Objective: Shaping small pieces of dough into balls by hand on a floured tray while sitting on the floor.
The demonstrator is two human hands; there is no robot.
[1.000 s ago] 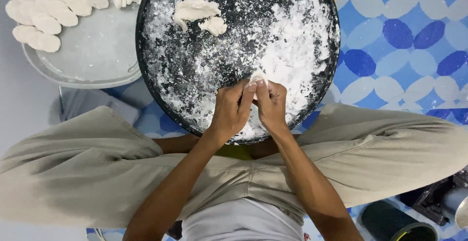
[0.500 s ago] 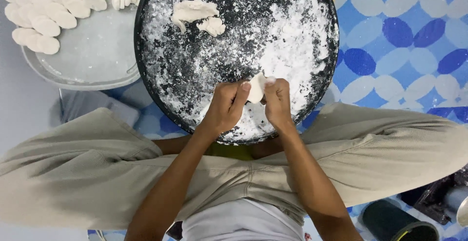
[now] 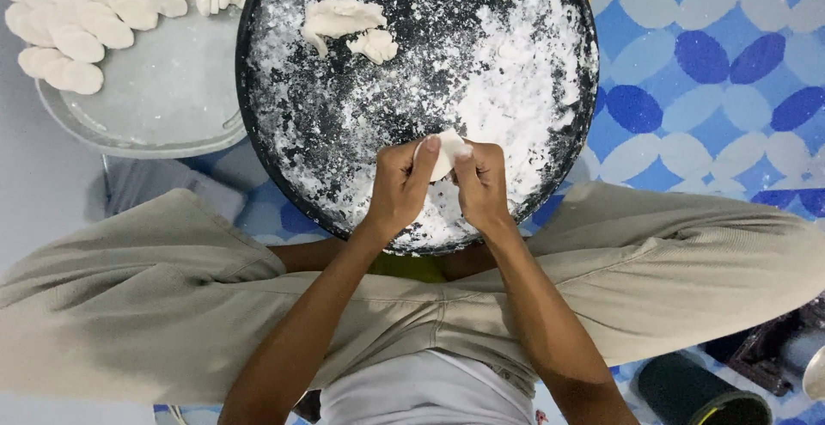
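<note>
A small white piece of dough [image 3: 447,152] is pinched between my left hand [image 3: 397,189] and my right hand [image 3: 483,186], just above the near part of a big round black pan [image 3: 284,154] dusted with flour. Both hands have fingertips closed on the dough. Two more dough lumps [image 3: 344,25] lie on the pan's far left side. My crossed legs in beige trousers frame the pan's near edge.
A round metal tray [image 3: 163,107] at the upper left holds several shaped white dumplings [image 3: 82,12] in rows. A blue patterned mat [image 3: 705,73] lies to the right. A dark cylindrical container [image 3: 696,391] stands at the bottom right.
Both hands have lifted the dough a little and turned it, so more of the white piece shows between the fingers. The pan and tray stay where they were.
</note>
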